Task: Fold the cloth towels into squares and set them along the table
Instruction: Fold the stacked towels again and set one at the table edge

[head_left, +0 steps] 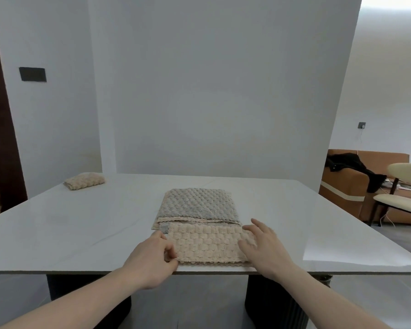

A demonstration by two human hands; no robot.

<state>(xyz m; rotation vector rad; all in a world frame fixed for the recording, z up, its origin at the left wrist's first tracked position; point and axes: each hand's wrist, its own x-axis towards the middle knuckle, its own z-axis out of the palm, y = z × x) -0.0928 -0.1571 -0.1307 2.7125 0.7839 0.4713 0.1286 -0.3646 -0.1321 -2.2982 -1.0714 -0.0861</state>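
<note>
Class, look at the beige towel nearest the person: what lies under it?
The beige towel lies on the table, its far edge overlapping the grey towel. The left hand pinches its left edge; the right hand rests on it. Anything beneath its middle is covered.

A dark rectangular plate (32, 74) sits on the white wall at left. At right stands a brown sofa (356, 186) with black clothing (349, 165) draped over it (a cream-cushioned chair (403, 198) stands just in front).

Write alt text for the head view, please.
Two hands work a beige folded towel at the white table's near edge: left hand pinches its corner, right hand presses flat. A grey towel lies behind.
</note>
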